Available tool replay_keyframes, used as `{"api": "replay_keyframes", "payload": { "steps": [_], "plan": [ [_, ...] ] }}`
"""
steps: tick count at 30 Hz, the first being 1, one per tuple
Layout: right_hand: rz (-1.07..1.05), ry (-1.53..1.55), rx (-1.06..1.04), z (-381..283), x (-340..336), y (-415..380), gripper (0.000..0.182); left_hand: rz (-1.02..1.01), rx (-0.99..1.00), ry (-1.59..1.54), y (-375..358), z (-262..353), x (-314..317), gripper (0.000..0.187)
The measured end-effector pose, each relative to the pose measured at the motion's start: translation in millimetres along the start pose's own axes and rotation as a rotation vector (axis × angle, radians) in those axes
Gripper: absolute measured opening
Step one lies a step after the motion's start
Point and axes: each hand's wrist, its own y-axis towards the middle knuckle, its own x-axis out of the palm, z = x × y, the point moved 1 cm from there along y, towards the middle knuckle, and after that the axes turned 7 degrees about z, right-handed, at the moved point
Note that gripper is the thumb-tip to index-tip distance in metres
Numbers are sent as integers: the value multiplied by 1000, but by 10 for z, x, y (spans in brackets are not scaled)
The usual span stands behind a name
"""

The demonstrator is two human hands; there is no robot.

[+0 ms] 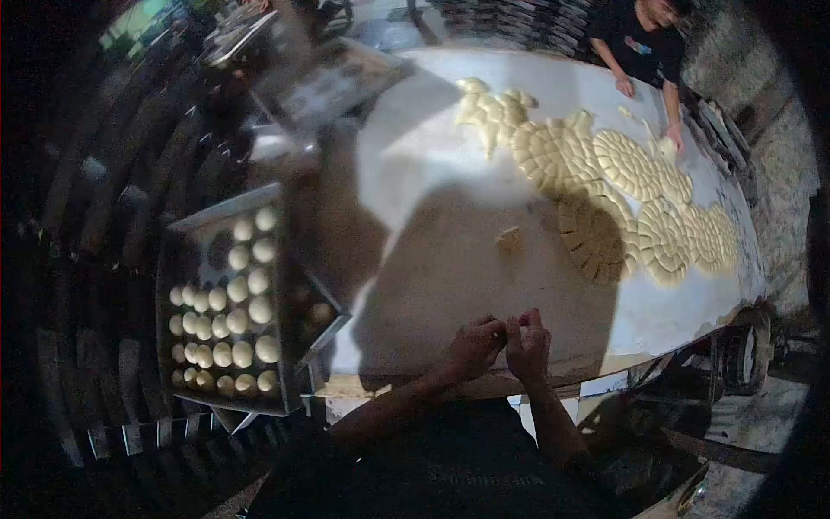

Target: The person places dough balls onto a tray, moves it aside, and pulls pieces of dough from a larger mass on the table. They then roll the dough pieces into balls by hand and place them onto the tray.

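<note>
My left hand point(475, 348) and my right hand point(527, 342) meet over the near edge of the white table point(406, 268), in shadow. The fingers of both are bent and pinched together, almost touching. Whatever they hold, if anything, is hidden in the dark. Ahead of them a small piece of dough point(510, 240) lies alone on the tabletop. To the right of it spread several flat rounds of dough point(664, 242), scored into many segments. One shaded round point(590, 238) is closest to my hands.
At the left stands a metal tray point(278, 227) with rows of pale dough balls point(221, 355). Beneath it, another tray's corner point(333, 320) juts out. Across the table a person point(644, 43) in a dark shirt reaches a hand point(674, 136) to the dough.
</note>
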Motion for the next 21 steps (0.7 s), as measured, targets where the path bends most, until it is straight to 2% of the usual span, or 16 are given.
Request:
{"api": "replay_keyframes", "payload": {
  "steps": [1,3,5,6,8,10,11,12,13,14,16,17,18,19,20,21],
  "plan": [
    [11,-41,-123,121,-112,64,29,-12,3,10,84,79,141,20],
    [106,-55,-143,375,-322,109,28,-201,-23,376,225,227,438,18],
    [192,-71,-153,690,-492,196,27,-221,-77,323,350,349,609,16],
    [214,-111,-57,894,-565,269,27,-224,-124,249,418,382,701,15],
    [232,-144,53,1135,-695,361,26,106,286,682,608,-136,852,19],
    [22,-165,162,1259,-746,442,28,151,-285,379,1232,164,353,31],
    [1,-156,163,1266,-708,466,28,223,-247,576,1496,25,261,39],
    [-76,-204,4,1227,-609,500,26,295,-211,773,1614,-171,220,47],
    [-152,-248,-164,1210,-524,528,23,311,-236,780,1542,-257,237,47],
    [-173,-237,-186,1302,-438,528,23,189,-221,889,1456,-300,279,54],
    [-110,-321,-501,1470,-240,510,19,99,-238,891,1156,-816,465,68],
    [-161,-294,-482,1338,-314,527,17,-42,-403,742,991,-369,387,72],
    [-214,-261,-471,1189,-386,538,15,29,-222,827,624,-630,549,68],
    [-316,-286,-563,1258,-406,476,17,-165,-245,870,449,-476,493,56],
    [-413,-316,-655,1399,-466,417,19,15,169,850,2,-816,479,44],
    [-399,-302,-734,1505,-541,445,22,48,156,874,-162,-934,342,44]
  ]
}}
